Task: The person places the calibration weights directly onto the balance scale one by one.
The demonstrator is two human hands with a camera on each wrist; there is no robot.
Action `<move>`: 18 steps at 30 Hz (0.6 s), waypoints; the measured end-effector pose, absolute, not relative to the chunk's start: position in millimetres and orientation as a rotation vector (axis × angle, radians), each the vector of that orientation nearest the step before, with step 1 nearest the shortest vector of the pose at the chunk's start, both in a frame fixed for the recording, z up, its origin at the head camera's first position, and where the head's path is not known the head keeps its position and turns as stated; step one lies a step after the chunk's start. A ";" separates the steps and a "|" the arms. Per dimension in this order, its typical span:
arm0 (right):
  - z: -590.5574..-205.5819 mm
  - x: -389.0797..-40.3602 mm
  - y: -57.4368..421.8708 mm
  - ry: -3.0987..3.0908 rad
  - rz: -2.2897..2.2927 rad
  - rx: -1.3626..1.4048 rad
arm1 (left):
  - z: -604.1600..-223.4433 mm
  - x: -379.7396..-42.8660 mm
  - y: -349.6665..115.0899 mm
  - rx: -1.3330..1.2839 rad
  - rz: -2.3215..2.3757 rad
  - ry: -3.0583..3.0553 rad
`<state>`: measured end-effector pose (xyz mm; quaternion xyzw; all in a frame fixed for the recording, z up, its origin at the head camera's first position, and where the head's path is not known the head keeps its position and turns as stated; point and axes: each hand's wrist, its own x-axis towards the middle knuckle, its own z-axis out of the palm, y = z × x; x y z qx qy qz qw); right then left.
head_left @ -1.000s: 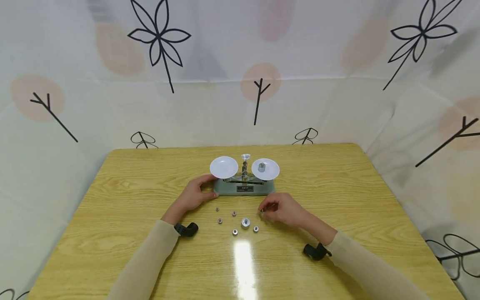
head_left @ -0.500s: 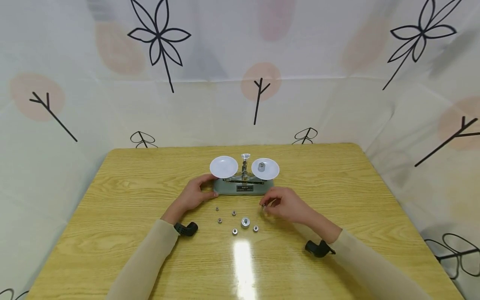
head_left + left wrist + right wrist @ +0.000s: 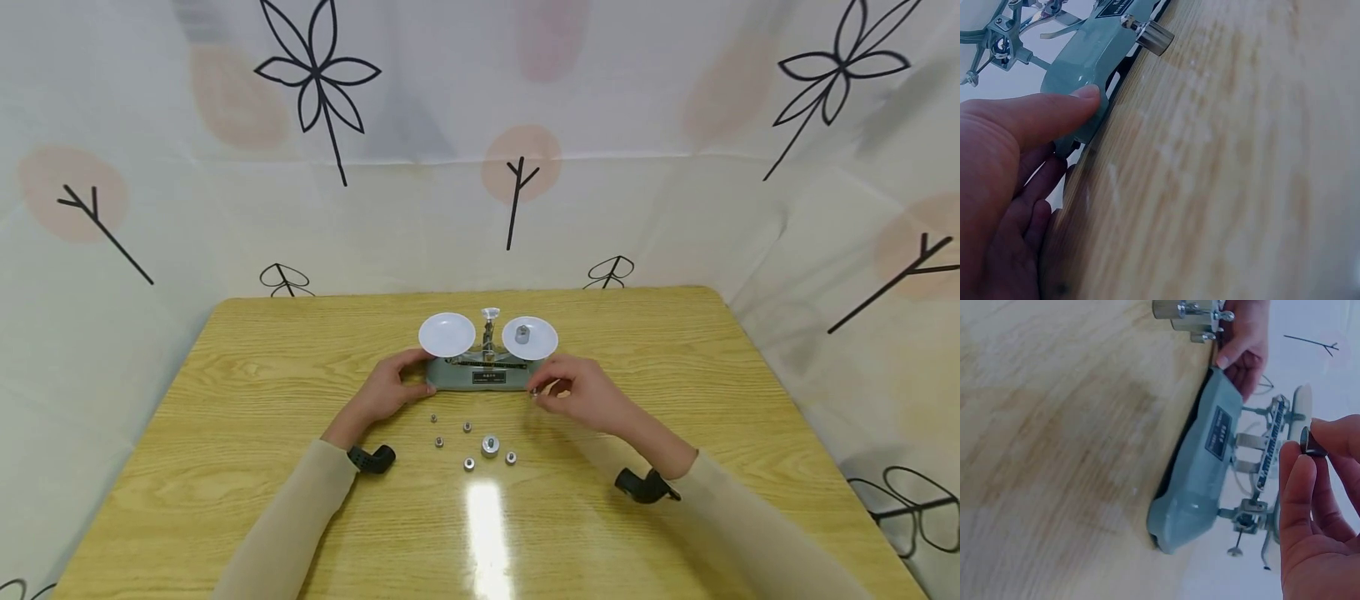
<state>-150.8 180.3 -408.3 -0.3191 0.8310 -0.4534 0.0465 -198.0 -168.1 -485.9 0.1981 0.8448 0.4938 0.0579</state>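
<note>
A green balance scale (image 3: 465, 379) with two white pans stands toward the back of the table. My left hand (image 3: 381, 392) holds the left end of its base, thumb on the front face and fingers behind, as the left wrist view shows. In the head view, my right hand (image 3: 588, 396) is just in front of the base's right end. Between its thumb and fingertips it pinches a small metal weight (image 3: 1313, 444), partly hidden by the fingers. One metal weight (image 3: 522, 334) sits on the right pan (image 3: 543, 342); the left pan (image 3: 447, 335) carries nothing.
Several metal weights stand on the wooden table (image 3: 300, 350) in front of the scale, the largest weight (image 3: 491, 447) among them. A patterned white cloth (image 3: 420, 225) hangs behind the table and along both sides.
My right hand has lifted the small weight from the table and moved it forward and slightly right, toward the scale's right end. The left hand has stayed on the base.
</note>
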 end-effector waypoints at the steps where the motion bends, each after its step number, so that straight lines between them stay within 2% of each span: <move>1: -406.2 -151.1 180.4 2.536 -1.393 -0.969 | -485.9 -198.0 -168.1 0.599 1.495 2.560; 18: -384.4 -172.1 188.1 2.603 -1.394 -0.958 | -477.9 -192.1 -165.6 0.591 1.520 2.546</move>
